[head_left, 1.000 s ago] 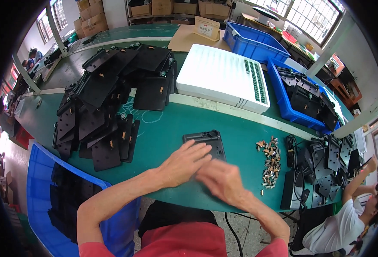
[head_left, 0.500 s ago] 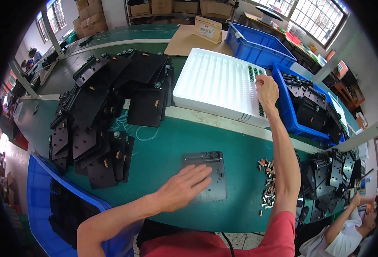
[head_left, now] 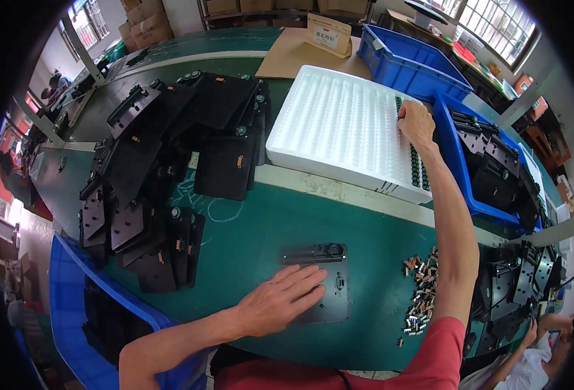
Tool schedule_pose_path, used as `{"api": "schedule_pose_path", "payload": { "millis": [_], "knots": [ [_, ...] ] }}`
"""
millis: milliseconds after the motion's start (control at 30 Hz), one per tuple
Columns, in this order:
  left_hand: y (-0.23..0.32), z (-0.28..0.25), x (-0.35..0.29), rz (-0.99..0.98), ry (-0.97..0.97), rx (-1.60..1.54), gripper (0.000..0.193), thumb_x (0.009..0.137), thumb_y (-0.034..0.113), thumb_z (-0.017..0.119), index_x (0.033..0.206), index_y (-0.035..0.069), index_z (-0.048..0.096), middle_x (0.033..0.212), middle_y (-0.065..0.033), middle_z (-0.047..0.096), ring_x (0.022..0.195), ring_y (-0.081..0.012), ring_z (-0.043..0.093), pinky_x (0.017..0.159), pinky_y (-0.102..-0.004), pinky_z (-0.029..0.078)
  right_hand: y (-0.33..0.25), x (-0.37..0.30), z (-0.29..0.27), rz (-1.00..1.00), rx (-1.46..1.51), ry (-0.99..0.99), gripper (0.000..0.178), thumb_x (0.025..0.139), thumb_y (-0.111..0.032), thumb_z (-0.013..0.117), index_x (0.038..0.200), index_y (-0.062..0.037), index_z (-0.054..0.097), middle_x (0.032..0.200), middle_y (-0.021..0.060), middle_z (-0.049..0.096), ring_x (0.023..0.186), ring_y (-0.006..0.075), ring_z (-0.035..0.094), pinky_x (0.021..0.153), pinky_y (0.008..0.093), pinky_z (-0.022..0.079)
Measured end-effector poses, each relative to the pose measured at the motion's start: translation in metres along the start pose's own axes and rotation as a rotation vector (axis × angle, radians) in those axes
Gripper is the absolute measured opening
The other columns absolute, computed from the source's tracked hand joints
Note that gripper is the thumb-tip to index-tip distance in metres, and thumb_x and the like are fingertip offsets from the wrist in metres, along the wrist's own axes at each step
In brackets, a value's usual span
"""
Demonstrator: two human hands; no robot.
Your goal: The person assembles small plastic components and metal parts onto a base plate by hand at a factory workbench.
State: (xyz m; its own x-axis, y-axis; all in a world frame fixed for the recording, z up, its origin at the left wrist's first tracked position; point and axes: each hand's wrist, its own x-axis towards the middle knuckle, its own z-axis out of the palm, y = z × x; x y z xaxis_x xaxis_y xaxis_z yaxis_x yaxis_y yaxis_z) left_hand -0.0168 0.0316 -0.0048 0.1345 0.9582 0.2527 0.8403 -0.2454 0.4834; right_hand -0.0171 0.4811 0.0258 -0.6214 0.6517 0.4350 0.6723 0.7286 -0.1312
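My left hand [head_left: 288, 298] lies with its fingers stretched out across a flat black plastic panel [head_left: 329, 309] on the green table. The panel has a raised bar along its far edge and a small slot near its right side. Further off, my right hand [head_left: 418, 123] is at the right end of a white foam tray [head_left: 339, 123] with rows of small hollows. Its fingers are pinched together, and whatever they hold is hidden. Small dark green round parts [head_left: 417, 170] fill the tray's rightmost rows, on both sides of my right hand.
Stacked black panels [head_left: 220, 166] cover the table's left side. Small metal-and-brown components [head_left: 422, 296] lie piled beside my right forearm. Blue bins stand at the lower left [head_left: 66, 292], right [head_left: 456, 162] and back [head_left: 410, 65]. More black parts [head_left: 504, 279] and another person [head_left: 527, 361] are at the right.
The whole view has shifted a little, so the table things sit further right and lower. My left hand stays on the panel, and my right hand stays at the tray's right end.
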Motion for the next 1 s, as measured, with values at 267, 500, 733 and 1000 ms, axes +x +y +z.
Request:
{"api": "schedule_pose_path", "payload": {
  "millis": [267,500,733,1000],
  "knots": [
    [0.0,0.001,0.001,0.008,0.003,0.009,0.042,0.082,0.002,0.056,0.124,-0.002,0.054,0.141,-0.0208,0.047,0.133,-0.0354,0.045,0.11,-0.0491,0.038,0.027,0.021,-0.004,-0.023,0.182,-0.148,0.012,0.069,-0.004,0.068,0.081,-0.0061,0.071,0.088,0.0185,0.07,0.088,0.0377,0.068,0.076,0.0451,0.054],
    [0.001,0.003,-0.002,0.01,0.012,0.006,0.043,0.08,0.001,0.056,0.123,-0.002,0.054,0.14,-0.0212,0.048,0.132,-0.0366,0.045,0.109,-0.0501,0.038,0.027,0.012,-0.023,0.21,0.634,-0.207,0.02,0.072,-0.012,0.076,0.087,-0.0001,0.071,0.077,0.0093,0.069,0.073,0.0171,0.067,0.069,0.029,0.053],
    [-0.002,0.007,-0.002,0.022,0.029,-0.002,0.061,0.066,-0.009,0.057,0.126,-0.002,0.055,0.144,-0.0203,0.045,0.137,-0.0363,0.041,0.112,-0.051,0.034,-0.027,-0.043,-0.053,0.195,1.392,-0.141,0.022,0.081,-0.002,0.071,0.102,0.0043,0.07,0.091,0.0114,0.069,0.077,0.016,0.068,0.069,0.0229,0.055],
    [-0.005,0.014,-0.006,0.045,0.104,0.083,0.056,0.068,-0.009,0.057,0.123,-0.003,0.056,0.139,-0.0205,0.049,0.135,-0.0361,0.042,0.111,-0.0497,0.035,-0.083,-0.169,-0.09,0.152,1.368,-0.429,0.031,0.079,0.003,0.071,0.11,0.0064,0.067,0.09,0.0073,0.065,0.085,0.0171,0.067,0.083,0.028,0.055]
  ]
}}
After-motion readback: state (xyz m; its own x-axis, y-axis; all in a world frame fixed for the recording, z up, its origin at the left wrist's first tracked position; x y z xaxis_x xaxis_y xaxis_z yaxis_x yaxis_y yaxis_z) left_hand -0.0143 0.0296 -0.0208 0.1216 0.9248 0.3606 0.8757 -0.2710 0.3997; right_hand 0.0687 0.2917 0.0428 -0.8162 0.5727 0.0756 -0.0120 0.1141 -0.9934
